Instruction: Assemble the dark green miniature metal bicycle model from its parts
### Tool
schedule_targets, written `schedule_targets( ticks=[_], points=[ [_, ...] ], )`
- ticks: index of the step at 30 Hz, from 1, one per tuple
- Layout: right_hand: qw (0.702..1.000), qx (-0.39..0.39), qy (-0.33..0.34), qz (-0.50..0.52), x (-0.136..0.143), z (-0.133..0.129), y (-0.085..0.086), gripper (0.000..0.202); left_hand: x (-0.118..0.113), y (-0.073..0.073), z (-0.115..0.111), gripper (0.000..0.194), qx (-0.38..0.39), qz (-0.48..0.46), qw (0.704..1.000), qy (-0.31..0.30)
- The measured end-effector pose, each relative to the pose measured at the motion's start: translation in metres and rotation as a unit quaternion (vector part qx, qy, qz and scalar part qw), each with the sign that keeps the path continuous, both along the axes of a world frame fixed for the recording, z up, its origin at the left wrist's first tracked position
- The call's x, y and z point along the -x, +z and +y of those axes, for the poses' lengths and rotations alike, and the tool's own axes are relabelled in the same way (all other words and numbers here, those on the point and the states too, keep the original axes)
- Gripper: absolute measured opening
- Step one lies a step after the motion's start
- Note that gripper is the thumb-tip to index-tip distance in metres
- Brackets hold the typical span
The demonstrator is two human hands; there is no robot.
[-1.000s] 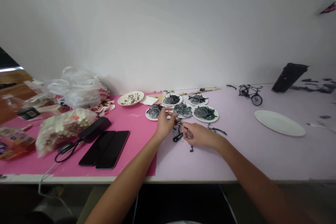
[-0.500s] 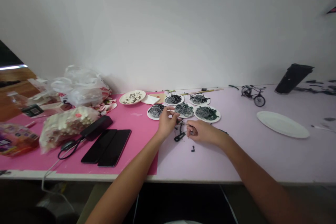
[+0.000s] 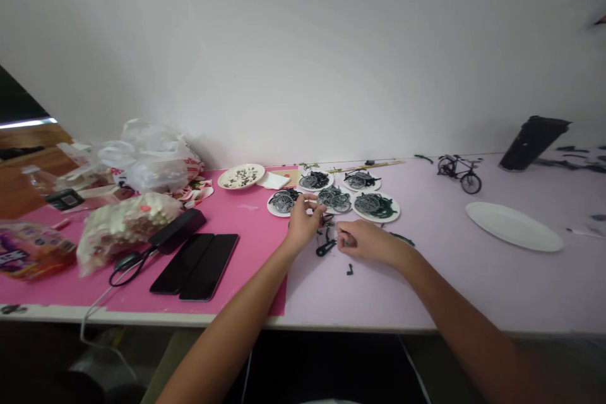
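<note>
My left hand (image 3: 305, 221) is closed, its thumb and fingers pinching a small dark part below the plates. Close by on the right, my right hand (image 3: 355, 238) has its fingers curled; what they hold is too small to make out. Between and below the hands lie a black crank-shaped part (image 3: 326, 247) and a small black piece (image 3: 350, 269). Several white plates with spoked wheels and dark parts stand just beyond, among them one with green parts (image 3: 375, 207). A dark curved part (image 3: 403, 239) lies beside my right wrist.
A small model bicycle (image 3: 459, 172), a black cup (image 3: 534, 144) and an oval white plate (image 3: 514, 226) stand on the right. Two phones (image 3: 208, 266), a black case (image 3: 178, 231) and plastic bags (image 3: 151, 161) lie on the left. A plate of small bits (image 3: 241, 177) is at the back.
The whole view has shifted slightly. My hands stay over the same place; the gap between them looks slightly wider, and more of the dark curved part by my right wrist shows.
</note>
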State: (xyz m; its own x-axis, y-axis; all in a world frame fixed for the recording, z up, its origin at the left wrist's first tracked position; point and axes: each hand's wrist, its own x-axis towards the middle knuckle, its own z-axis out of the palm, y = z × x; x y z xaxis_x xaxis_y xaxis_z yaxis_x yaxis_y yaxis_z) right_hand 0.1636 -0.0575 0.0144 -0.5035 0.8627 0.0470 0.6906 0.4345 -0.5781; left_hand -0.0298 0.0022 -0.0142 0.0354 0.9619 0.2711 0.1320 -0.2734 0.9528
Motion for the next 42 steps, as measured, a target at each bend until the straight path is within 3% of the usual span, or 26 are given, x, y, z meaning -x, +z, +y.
schedule_targets(
  ticks=[7,11,15,21,34,42],
  points=[
    [0.994,-0.022,-0.048,0.1,-0.006,0.007,0.0,0.012,-0.004,0.014,-0.009,0.038,0.084,-0.086,0.992,-0.025],
    [0.973,-0.089,-0.099,0.19,-0.011,0.014,0.0,0.02,-0.005,0.023,-0.015,0.044,0.124,-0.127,0.983,-0.053],
    [0.961,-0.11,-0.092,0.235,-0.011,0.018,-0.003,0.024,-0.004,0.023,-0.016,0.048,0.142,-0.143,0.976,-0.082],
    [0.963,-0.084,-0.076,0.246,-0.007,0.016,-0.004,0.02,-0.003,0.02,-0.014,0.059,0.147,-0.167,0.966,-0.13],
    [0.967,-0.084,-0.058,0.232,-0.009,0.018,-0.005,0.021,-0.002,0.02,-0.014,0.064,0.149,-0.169,0.962,-0.152],
    [0.978,-0.124,-0.073,0.148,-0.01,0.016,-0.006,0.017,-0.002,0.017,-0.014,0.058,0.151,-0.164,0.963,-0.149]
  ],
)
